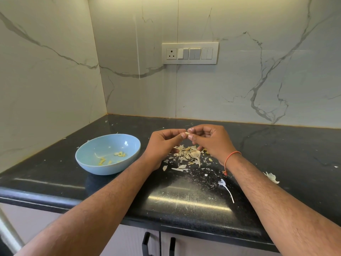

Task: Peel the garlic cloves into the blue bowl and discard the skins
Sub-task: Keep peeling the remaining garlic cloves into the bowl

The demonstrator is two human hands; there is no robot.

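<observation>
Above the black countertop [184, 200], near its middle, both hands are meeting over a scatter of peelings. Left hand [162, 143]: fingers curling inward, thumb and forefinger pinching one end of a small pale garlic clove [187, 134]. Right hand [208, 139]: fingers likewise curling, fingertips [191, 129] closing on the other end of the same clove, so that the two hands are touching at it. An orange thread band [232, 155] is circling the right wrist, its loose end hanging down.

Blue bowl [108, 154]: sitting on the countertop just left of the left forearm, apart from it, and holding a few yellowish peeled cloves [119, 154] along with some smaller bits (too small to tell apart as clove or skin).

Garlic bulb remnant [195, 154]: lying on the countertop directly beneath the hands, with its papery skins [180, 156] spreading around it, mostly toward the left and front. A long white strip of skin [227, 190] is lying nearer the front edge, and another loose piece of skin [272, 177] is lying well off to the right, beside the right forearm.

Marble-patterned wall panels are standing behind and to the left, the rear one carrying a white switch plate [190, 53] with a socket. Cabinet doors with black handles [145, 242] are showing below the counter's front edge.
</observation>
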